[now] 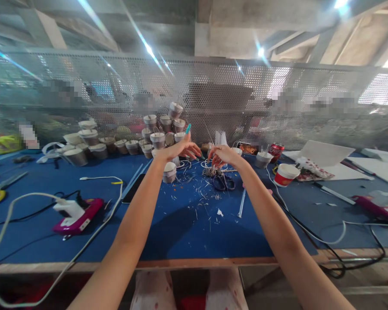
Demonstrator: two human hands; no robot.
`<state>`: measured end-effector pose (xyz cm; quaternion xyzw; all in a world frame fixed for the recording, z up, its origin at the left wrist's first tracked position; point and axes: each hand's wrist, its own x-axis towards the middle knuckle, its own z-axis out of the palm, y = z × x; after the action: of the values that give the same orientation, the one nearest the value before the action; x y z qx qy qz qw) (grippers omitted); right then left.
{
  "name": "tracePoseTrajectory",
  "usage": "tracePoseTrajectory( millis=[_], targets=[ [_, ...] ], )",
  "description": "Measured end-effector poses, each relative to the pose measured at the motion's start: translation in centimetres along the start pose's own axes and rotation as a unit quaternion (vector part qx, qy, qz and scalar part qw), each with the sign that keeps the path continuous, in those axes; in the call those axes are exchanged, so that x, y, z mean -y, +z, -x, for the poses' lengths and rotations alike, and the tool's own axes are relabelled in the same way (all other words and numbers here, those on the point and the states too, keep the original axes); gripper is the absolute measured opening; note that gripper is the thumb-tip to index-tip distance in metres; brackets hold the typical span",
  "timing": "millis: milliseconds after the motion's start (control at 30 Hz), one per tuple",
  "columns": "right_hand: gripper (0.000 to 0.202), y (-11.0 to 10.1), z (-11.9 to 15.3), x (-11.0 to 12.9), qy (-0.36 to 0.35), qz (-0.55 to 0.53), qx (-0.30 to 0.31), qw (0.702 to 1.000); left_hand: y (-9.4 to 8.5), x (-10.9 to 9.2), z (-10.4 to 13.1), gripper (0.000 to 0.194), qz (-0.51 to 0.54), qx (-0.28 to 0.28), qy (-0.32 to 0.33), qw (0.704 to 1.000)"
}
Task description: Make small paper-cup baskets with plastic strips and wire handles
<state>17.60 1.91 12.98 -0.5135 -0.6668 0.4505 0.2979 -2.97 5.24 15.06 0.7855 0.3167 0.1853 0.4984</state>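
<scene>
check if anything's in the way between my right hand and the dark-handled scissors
Yes: a tangle of strands lies between the right hand and the dark-handled scissors in this view, seemingly over their blades. Nothing visible covers their near end.

A: Legible markings on the tabletop point(187, 232)?
B: One. Red soda can point(276, 150), right rear: white cursive script, reads as Coca-Cola; small and somewhat blurred.
A: Red-and-white paper cup point(286, 175)?
B: Mark on the red band; not resolvable.
A: Purple power strip point(94, 212), left side?
B: White label area; no characters readable.
</scene>
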Motion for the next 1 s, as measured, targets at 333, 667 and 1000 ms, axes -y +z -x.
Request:
tracePoseTrajectory(
  millis=[333,667,1000],
  targets=[
    [0.044,1.4,-0.2,0.2,-0.039,0.001,0.000,0.999,1.9,-1.3,-1.0,0.051,0.025,-0.101,0.087,0.991],
    [0.034,2.5,2.0,-0.4,-0.157,0.227,-0.051,0.960,1.6,-1.6,-0.7,0.024,0.099,-0.287,0.152,0.941],
    [0.072,-4.0,6.3,-9.6,0.338,0.490,-0.147,0.790,-2.2,-1.8,3.5,0.019,-0.034,-0.265,0.015,0.963]
  ],
)
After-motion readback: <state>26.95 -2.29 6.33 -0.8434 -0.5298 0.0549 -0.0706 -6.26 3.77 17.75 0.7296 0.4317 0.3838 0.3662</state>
